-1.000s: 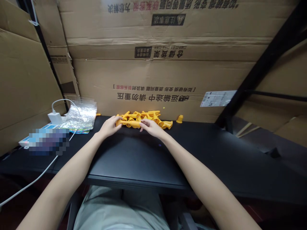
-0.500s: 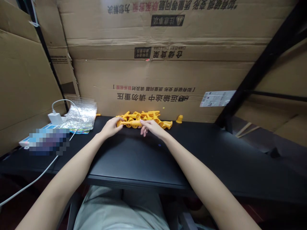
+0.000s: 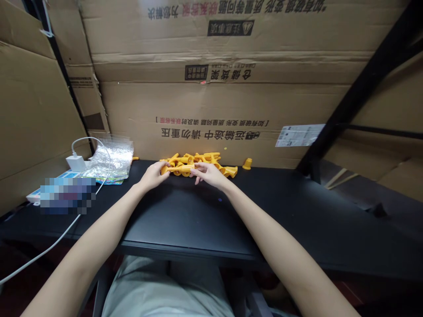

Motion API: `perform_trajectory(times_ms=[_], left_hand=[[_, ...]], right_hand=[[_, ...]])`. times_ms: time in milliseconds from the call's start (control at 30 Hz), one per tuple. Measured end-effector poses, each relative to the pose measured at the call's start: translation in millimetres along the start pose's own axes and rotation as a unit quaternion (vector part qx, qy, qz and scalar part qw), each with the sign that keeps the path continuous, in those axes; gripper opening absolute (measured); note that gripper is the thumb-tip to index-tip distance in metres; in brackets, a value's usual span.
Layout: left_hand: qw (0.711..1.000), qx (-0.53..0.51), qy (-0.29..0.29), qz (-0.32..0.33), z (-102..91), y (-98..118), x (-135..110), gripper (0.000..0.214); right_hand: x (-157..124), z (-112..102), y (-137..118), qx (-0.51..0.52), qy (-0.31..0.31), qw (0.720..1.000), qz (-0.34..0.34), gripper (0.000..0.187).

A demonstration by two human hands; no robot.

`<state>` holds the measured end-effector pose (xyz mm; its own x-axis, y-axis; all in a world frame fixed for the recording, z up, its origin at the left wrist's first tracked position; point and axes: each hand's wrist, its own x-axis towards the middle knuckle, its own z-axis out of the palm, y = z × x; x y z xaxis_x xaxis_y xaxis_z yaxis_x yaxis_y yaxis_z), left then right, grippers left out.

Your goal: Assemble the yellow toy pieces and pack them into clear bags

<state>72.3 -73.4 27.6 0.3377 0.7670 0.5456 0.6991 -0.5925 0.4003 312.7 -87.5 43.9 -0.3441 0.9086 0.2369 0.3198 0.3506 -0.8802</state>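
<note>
A yellow plastic piece (image 3: 185, 168) with a thin stem and a wider, ribbed right part is held level between my hands. My left hand (image 3: 154, 174) is closed round its left end, thumb towards me. Fingers of my right hand (image 3: 210, 174) pinch the right end, with the lower fingers loosely curled beneath. Right behind the hands lies a pile of similar yellow plastic parts (image 3: 207, 157), some cup-shaped and some with thin stems. The hands partly hide this pile.
A single yellow cup-shaped part (image 3: 247, 164) stands to the right, by the cardboard wall (image 3: 211, 101). On the left are clear plastic bags (image 3: 114, 154), a white charger (image 3: 76, 163) on a power strip, and a white cable (image 3: 66, 231) crossing the black table (image 3: 185, 215).
My right hand's fingers have shifted slightly and turned on the right end of the yellow piece, showing more of its ribbed part. My left hand keeps its place.
</note>
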Motion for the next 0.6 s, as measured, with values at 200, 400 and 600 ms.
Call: perform_trajectory(times_ms=[200,400,600], left_hand=[[0.999,-0.003,0.034,0.031,1.1,7.4,-1.1,0.021],[1.000,0.000,0.023,0.003,0.1,8.3,0.5,0.019],[1.000,-0.007,0.017,-0.025,-0.3,7.3,1.6,0.018]], right_hand=[[-1.6,8.4,-5.1,0.023,0.042,0.997,0.067,0.060],[2.0,8.6,0.3,0.022,0.051,0.995,0.081,0.058],[1.3,5.6,4.0,0.025,0.031,0.999,0.002,0.049]])
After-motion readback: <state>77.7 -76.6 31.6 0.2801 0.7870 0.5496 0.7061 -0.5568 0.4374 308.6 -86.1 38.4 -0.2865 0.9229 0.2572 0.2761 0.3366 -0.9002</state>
